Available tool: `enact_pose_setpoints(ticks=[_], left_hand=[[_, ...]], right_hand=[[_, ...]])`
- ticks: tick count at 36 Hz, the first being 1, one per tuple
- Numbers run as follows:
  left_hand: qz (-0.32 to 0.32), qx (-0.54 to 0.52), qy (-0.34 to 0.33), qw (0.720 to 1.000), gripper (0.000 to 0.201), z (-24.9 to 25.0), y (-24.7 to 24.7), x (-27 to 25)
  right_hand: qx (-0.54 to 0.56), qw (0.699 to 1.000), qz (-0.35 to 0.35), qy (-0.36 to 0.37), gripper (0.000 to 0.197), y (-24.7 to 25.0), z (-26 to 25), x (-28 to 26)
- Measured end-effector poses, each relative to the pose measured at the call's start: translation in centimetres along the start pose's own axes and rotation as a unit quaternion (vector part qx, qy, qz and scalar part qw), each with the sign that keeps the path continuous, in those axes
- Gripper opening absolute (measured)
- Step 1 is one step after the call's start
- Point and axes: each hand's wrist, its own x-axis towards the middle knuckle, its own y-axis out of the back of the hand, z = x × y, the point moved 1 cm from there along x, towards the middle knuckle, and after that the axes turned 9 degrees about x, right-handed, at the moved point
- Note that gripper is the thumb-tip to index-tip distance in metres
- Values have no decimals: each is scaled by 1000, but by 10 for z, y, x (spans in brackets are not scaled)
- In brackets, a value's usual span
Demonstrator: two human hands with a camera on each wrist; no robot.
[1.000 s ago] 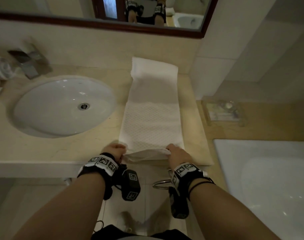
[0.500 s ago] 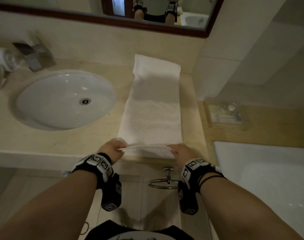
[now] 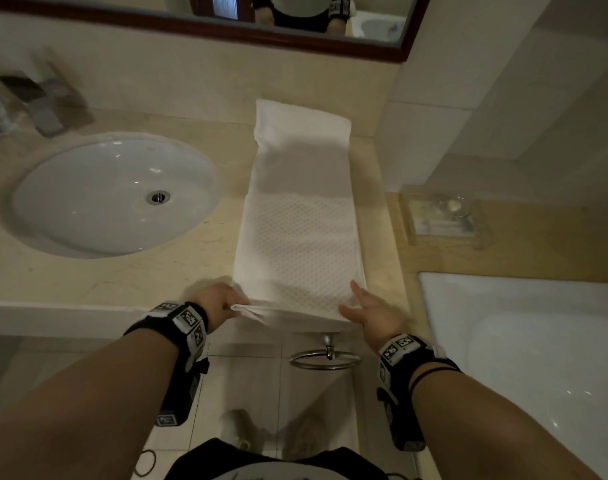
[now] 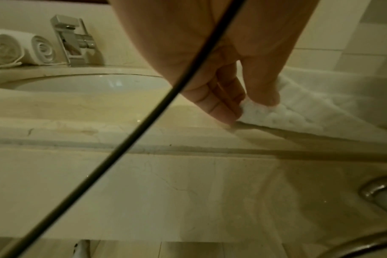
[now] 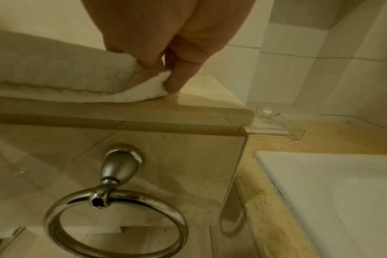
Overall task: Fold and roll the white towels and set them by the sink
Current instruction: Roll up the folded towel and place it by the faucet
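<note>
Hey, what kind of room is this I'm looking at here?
A bathroom, probably a hotel's. An oval sink with a metal tap is set into a stone counter under a framed mirror, a white bathtub sits to the right, and rolled towels lie by the tap.

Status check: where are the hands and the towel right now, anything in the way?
Left hand pinches the towel's near left corner; right hand pinches the near right. Towel flat in a long strip on the counter, right of the sink, unrolled. Nothing blocking.
</note>
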Motion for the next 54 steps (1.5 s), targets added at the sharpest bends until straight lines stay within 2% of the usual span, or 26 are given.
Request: enact_pose_setpoints(ticks=[3,6,8,10,12,16,20,24,26,29,31,33,35,36,38,40,43,45,46,48,50,54], left_hand=[[17,6,5,1000,27,-2,-7,-2],[17,19,3,1000,27,-5,-12,-3],[16,44,6,999,29,-7,-12,-2],[17,76,24,997,33,-6,-10,0],[17,67,50,996,37,-3,-7,5],[13,10,90,996,41,4,-2,11],[4,-19,164,986,36,9,4,18],[4,-29,203,979,31,13,9,25],[-3,-8,211,977,34,14,9,26],[41,58,189,979,41,15,5,26],[86,122,112,982,48,15,-2,29],[67,183,7,981,55,14,-11,35],[28,204,-62,977,45,9,-16,40],[27,197,-71,977,37,8,-16,41],[52,155,-67,984,28,8,-11,39],[58,137,-71,986,42,12,-5,34],[3,204,-74,976,48,17,2,27],[-29,263,-79,961,50,19,1,29],[-34,279,-78,956,48,22,1,30],[-27,293,-70,953,46,27,3,32],[-16,270,-52,961,42,29,7,32],[7,146,17,989,37,24,13,31]], right_hand=[[91,996,17,-8,67,0,0,1],[62,998,17,11,65,-7,3,-1],[-50,999,19,9,69,-10,8,-4],[-197,980,33,18,78,-7,10,-11],[-263,963,54,34,76,-5,10,-15],[-246,965,64,67,45,7,-2,-2],[-181,983,16,-10,42,20,-13,14],[-142,988,32,-57,29,24,-16,25],[-153,985,32,-70,30,20,-20,29],[-183,978,68,-70,40,15,-24,34],[-239,966,95,-31,46,15,-28,36],[-267,958,96,45,46,14,-33,39],[-277,953,52,116,39,9,-36,41],[-272,953,28,128,34,8,-37,41],[-249,960,23,128,27,7,-34,40],[-215,966,53,133,25,8,-32,38],[-194,968,52,149,34,11,-31,36],[-218,964,2,149,39,14,-31,34],[-233,961,-18,145,43,15,-31,33],[-254,957,-24,138,36,18,-36,32],[-258,957,-28,127,31,23,-39,33],[-226,971,-41,59,32,33,-45,38]])
